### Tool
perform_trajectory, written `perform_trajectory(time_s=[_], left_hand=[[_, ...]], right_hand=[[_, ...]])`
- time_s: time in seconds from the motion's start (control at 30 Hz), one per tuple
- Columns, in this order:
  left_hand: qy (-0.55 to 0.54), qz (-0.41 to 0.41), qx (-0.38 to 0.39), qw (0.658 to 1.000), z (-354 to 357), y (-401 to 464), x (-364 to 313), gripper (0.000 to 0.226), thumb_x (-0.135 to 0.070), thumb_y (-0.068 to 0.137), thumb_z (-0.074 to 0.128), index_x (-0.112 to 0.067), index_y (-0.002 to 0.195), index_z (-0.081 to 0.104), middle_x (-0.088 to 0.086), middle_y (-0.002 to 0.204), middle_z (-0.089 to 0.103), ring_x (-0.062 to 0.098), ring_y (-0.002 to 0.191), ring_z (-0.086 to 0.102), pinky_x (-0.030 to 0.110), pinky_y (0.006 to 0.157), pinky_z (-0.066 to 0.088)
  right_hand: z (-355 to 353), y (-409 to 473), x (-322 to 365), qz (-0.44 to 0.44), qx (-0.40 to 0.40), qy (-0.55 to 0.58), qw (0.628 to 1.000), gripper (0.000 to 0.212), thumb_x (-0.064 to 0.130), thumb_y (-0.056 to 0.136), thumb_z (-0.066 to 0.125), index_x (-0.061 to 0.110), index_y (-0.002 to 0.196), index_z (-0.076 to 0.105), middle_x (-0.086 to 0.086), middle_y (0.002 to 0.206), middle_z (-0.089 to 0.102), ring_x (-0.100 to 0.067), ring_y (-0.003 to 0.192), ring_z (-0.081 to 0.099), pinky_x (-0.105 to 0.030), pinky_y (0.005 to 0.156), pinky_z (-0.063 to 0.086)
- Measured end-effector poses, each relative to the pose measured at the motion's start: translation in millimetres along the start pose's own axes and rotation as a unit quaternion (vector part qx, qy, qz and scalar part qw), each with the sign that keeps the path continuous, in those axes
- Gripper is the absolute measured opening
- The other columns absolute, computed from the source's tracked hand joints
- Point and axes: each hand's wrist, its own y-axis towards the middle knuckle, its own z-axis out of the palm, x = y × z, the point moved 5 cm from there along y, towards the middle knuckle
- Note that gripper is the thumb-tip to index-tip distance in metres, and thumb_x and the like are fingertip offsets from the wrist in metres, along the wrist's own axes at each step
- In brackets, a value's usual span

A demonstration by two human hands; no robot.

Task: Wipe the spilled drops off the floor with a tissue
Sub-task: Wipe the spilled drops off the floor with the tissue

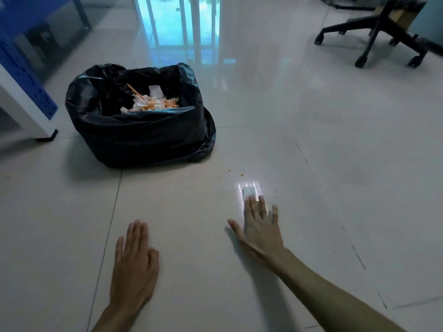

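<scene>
Two small orange drops point(242, 174) lie on the pale tiled floor, a little beyond my right hand. A white folded tissue point(249, 191) is flat on the floor, and my right hand point(260, 224) presses down on its near part with fingers spread; only the tissue's far end shows past my fingertips. The drops sit just ahead and slightly left of the tissue, apart from it. My left hand point(134, 264) rests flat on the floor to the left, fingers together, holding nothing.
A bin lined with a black bag point(139, 130) stands at the left, holding stained orange-and-white tissues. A blue and white cabinet point(26, 92) is at the far left. An office chair base point(374, 37) on castors stands at the back right.
</scene>
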Motion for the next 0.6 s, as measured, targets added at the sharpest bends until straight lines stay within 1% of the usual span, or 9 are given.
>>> perform_trajectory(time_s=[0.1,0.17,0.23,0.27,0.33,0.4,0.5,0.57,0.6], left_hand=[[-0.008,-0.006,0.009,1.0,-1.1,2.2,-0.2,0.07,-0.045,0.09,0.0,-0.017,0.155,-0.006,-0.002,0.165,-0.01,0.007,0.151,-0.014,0.036,0.124,-0.005],[-0.015,-0.006,0.006,1.0,-2.6,3.6,0.0,0.07,-0.044,0.09,0.001,-0.017,0.155,-0.004,-0.003,0.165,-0.008,0.006,0.151,-0.011,0.036,0.124,-0.004],[-0.021,-0.011,0.002,1.0,-3.3,3.3,1.3,0.071,-0.043,0.089,0.004,-0.016,0.155,0.0,-0.003,0.165,-0.003,0.007,0.152,-0.006,0.036,0.125,-0.003],[-0.02,-0.015,0.001,1.0,-3.6,3.3,1.6,0.072,-0.043,0.089,0.005,-0.015,0.156,0.003,-0.002,0.165,0.001,0.008,0.152,-0.003,0.035,0.125,-0.002],[-0.019,-0.024,-0.003,1.0,-4.1,3.4,1.5,0.073,-0.042,0.089,0.01,-0.013,0.156,0.014,0.001,0.165,0.012,0.012,0.152,0.008,0.036,0.124,0.003],[-0.014,-0.029,-0.014,0.999,-7.8,6.6,1.2,0.07,-0.04,0.09,0.018,-0.01,0.152,0.03,0.006,0.161,0.029,0.018,0.149,0.023,0.039,0.123,0.011],[0.003,-0.014,-0.036,0.999,-19.1,20.2,-0.1,0.059,-0.037,0.09,0.026,-0.008,0.133,0.052,0.011,0.14,0.053,0.027,0.132,0.044,0.047,0.111,0.032],[-0.006,0.015,-0.056,0.998,-30.5,32.5,-2.7,0.046,-0.036,0.09,0.028,-0.012,0.117,0.056,0.007,0.124,0.056,0.027,0.119,0.05,0.046,0.1,0.039],[-0.017,0.029,-0.061,0.998,-34.1,37.7,-2.3,0.042,-0.036,0.091,0.028,-0.014,0.113,0.055,0.005,0.12,0.056,0.026,0.116,0.051,0.044,0.098,0.04]], right_hand=[[7.5,6.0,56.3,-0.11,-0.004,-0.007,0.994,0.089,0.07,0.096,0.014,0.007,0.157,-0.005,-0.011,0.165,-0.008,-0.026,0.15,-0.019,-0.051,0.116,-0.019],[16.6,-5.2,82.6,-0.186,-0.02,-0.015,0.982,0.091,0.071,0.096,0.015,0.004,0.157,0.006,-0.014,0.165,0.003,-0.029,0.151,-0.013,-0.05,0.115,-0.017],[26.4,-24.0,90.4,-0.232,-0.054,-0.022,0.971,0.089,0.07,0.097,0.019,0.003,0.155,0.02,-0.013,0.164,0.017,-0.031,0.151,-0.001,-0.052,0.115,-0.01],[29.7,-33.1,88.2,-0.243,-0.064,-0.025,0.967,0.088,0.07,0.097,0.022,0.005,0.155,0.023,-0.011,0.163,0.021,-0.03,0.151,0.003,-0.053,0.115,-0.005],[34.4,-47.1,75.1,-0.246,-0.069,-0.031,0.966,0.085,0.07,0.096,0.025,0.009,0.155,0.026,-0.006,0.163,0.025,-0.029,0.152,0.008,-0.054,0.115,0.002],[30.8,-56.3,55.0,-0.228,-0.065,-0.038,0.971,0.083,0.07,0.096,0.028,0.01,0.153,0.032,-0.004,0.161,0.032,-0.029,0.151,0.015,-0.055,0.115,0.01],[23.0,-62.4,16.3,-0.182,-0.069,-0.057,0.979,0.081,0.069,0.095,0.031,0.008,0.147,0.045,-0.006,0.154,0.044,-0.032,0.147,0.029,-0.055,0.113,0.018],[17.1,-58.5,-16.8,-0.122,-0.073,-0.078,0.987,0.084,0.07,0.095,0.027,0.006,0.143,0.05,-0.01,0.15,0.049,-0.034,0.144,0.035,-0.056,0.114,0.017],[13.3,-54.2,-33.7,-0.082,-0.066,-0.085,0.991,0.086,0.071,0.095,0.023,0.005,0.142,0.051,-0.011,0.15,0.049,-0.033,0.144,0.036,-0.055,0.116,0.015]])
